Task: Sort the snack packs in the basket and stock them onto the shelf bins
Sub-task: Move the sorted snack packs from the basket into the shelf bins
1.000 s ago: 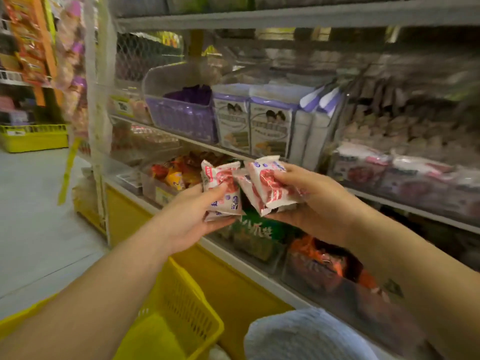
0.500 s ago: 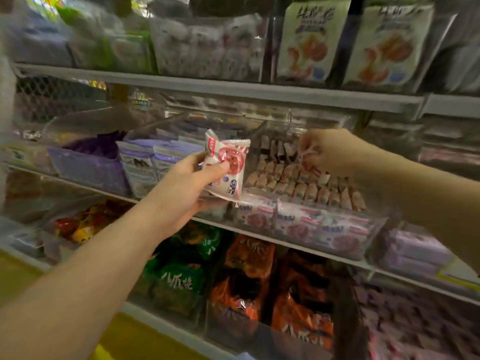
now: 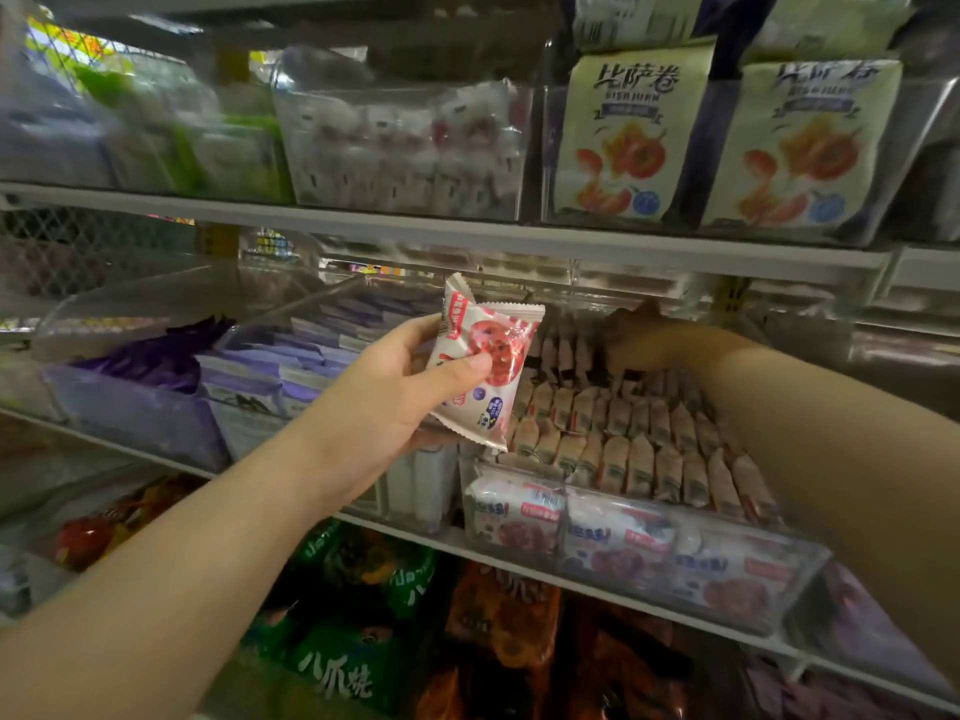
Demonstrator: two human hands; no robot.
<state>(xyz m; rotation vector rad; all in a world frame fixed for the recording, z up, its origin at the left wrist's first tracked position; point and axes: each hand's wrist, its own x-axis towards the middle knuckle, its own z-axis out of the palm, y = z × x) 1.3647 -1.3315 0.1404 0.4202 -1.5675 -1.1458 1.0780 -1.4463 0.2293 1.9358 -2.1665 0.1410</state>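
Observation:
My left hand point(image 3: 395, 392) grips a white and red snack pack point(image 3: 485, 361) and holds it upright in front of the middle shelf. My right hand point(image 3: 641, 337) reaches deep into the back of a clear shelf bin point(image 3: 769, 610), above rows of the same white and red packs point(image 3: 639, 459). That hand sits in shadow, and I cannot make out whether it holds anything. The basket is out of view.
Left of that bin stand clear bins with purple packs point(image 3: 156, 366) and purple-white boxes point(image 3: 291, 366). The upper shelf point(image 3: 415, 228) carries bins with pale green bags point(image 3: 628, 132). Green point(image 3: 353, 662) and orange bags point(image 3: 504, 621) fill the lower shelf.
My right hand carried its packs from in front of the shelf up and back into the bin. My left hand rose with its pack. My view lifted away from the yellow basket.

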